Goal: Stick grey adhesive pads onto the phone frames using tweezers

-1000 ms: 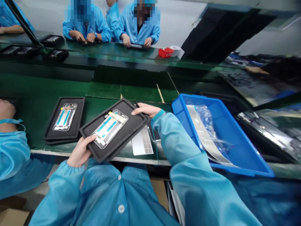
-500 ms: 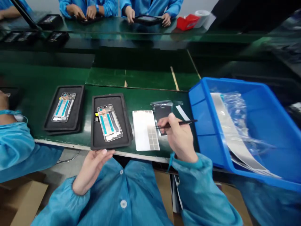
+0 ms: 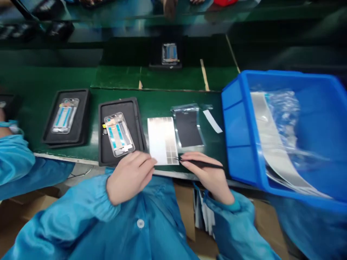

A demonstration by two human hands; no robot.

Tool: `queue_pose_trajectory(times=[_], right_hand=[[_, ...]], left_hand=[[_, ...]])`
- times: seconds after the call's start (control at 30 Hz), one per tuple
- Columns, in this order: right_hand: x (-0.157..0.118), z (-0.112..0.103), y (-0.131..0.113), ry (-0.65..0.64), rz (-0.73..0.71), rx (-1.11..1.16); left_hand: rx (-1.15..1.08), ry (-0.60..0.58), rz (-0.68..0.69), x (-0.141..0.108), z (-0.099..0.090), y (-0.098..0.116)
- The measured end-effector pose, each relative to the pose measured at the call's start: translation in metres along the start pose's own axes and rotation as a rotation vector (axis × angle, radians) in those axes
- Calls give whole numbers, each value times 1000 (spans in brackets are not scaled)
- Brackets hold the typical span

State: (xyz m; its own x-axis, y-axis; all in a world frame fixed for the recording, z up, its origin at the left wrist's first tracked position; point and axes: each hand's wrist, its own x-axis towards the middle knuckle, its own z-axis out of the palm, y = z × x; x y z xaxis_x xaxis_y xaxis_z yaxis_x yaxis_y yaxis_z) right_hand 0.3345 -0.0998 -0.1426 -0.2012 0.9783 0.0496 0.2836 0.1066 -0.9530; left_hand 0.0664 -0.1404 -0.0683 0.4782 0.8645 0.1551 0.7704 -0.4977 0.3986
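Note:
A white sheet of small grey square stickers (image 3: 158,144) lies near the table's front edge. At its lower left corner, my left hand (image 3: 132,175) has its fingers closed together, fingertips on the sheet. My right hand (image 3: 208,175) grips black tweezers (image 3: 202,163), whose tips touch or hover just over the lower right stickers. Left of the sheet, a phone frame (image 3: 119,134) with blue strips and a yellow tab rests tilted in a black foam tray (image 3: 105,153). Behind my right hand lies a clear pouch with a dark sheet (image 3: 188,127).
A blue bin (image 3: 235,126) with silvery strips and clear plastic stands at right. Nearby is a white strip (image 3: 213,121). Another phone frame (image 3: 65,115) sits in a tray at left, beside a co-worker's sleeve (image 3: 13,162). A further phone frame (image 3: 170,54) is across the table.
My left hand has moved right from the tray's front edge to the sticker sheet. My right hand has lowered the tweezers towards the sheet's bottom right. A tray with a phone frame now shows at the back.

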Motion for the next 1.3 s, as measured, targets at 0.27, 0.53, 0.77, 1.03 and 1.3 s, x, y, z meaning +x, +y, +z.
queue_pose_trajectory(times=[0.27, 0.53, 0.77, 1.03, 1.3], right_hand=[[-1, 9, 3, -2, -59, -51], [11, 15, 7, 54, -57, -125], [15, 16, 9, 38, -29, -115], [15, 15, 6, 31, -15, -107], [14, 14, 8, 35, -28, -135]], left_hand=[[201, -327, 89, 72, 42, -8], [227, -457, 43, 73, 44, -14], [222, -415, 55, 71, 42, -13], [188, -341, 75, 68, 48, -16], [191, -347, 72, 68, 47, -16]])
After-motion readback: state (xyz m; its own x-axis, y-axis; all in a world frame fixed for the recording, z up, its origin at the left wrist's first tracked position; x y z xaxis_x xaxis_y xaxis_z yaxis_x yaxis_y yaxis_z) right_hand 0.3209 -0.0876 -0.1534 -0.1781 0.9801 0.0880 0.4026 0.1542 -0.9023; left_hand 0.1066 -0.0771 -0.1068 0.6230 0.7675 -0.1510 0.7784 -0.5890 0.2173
